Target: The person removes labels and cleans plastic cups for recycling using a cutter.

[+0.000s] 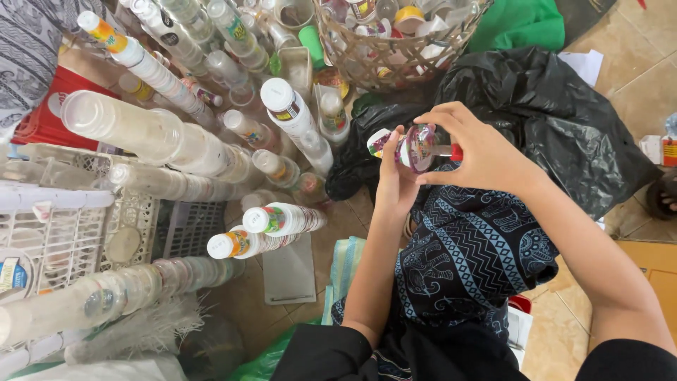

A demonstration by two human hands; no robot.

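Both my hands hold a small clear plastic cup (416,147) with a pink, green and red printed lid, above my lap. My left hand (392,185) grips it from below, fingers curled around its left side. From above, my right hand (478,152) pinches the cup's rim and lid. The cup lies on its side, its clear bottom facing me. Under my hands is my dark blue patterned cloth (469,257).
Several tall stacks of nested clear cups (151,132) stand to the left, with shorter stacks (282,219) nearer. A woven basket (367,60) of used cups sits at the back. A black plastic bag (557,116) lies behind my hands, white plastic crates (63,233) at left.
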